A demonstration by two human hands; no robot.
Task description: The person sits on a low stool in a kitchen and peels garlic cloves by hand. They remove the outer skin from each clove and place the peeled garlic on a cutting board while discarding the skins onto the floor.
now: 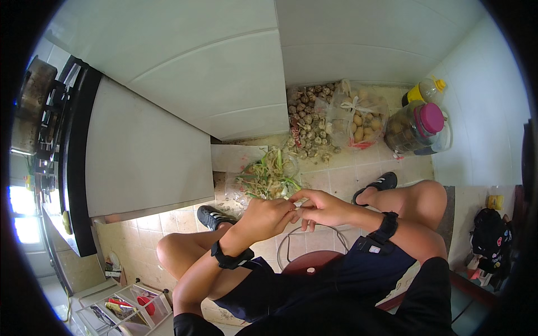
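My left hand point(265, 217) and my right hand point(327, 207) meet in front of my knees. Between their fingertips is a small pale piece point(298, 206), mostly covered by the fingers; it may be a garlic clove. Both hands appear to pinch it. Just beyond them on the tiled floor, green and yellowish vegetable trimmings point(271, 174) lie heaped on clear plastic. Many garlic bulbs point(309, 119) are spread on the floor behind that heap, against the wall.
Right of the garlic stands a plastic bag of round tan produce point(365, 126), perhaps potatoes. Beyond it are a pink-lidded jar point(410, 128) and a yellow-capped bottle point(424, 91). A white cabinet point(147, 147) rises at left, near a gas stove point(48, 122). Below me is a red stool point(311, 262).
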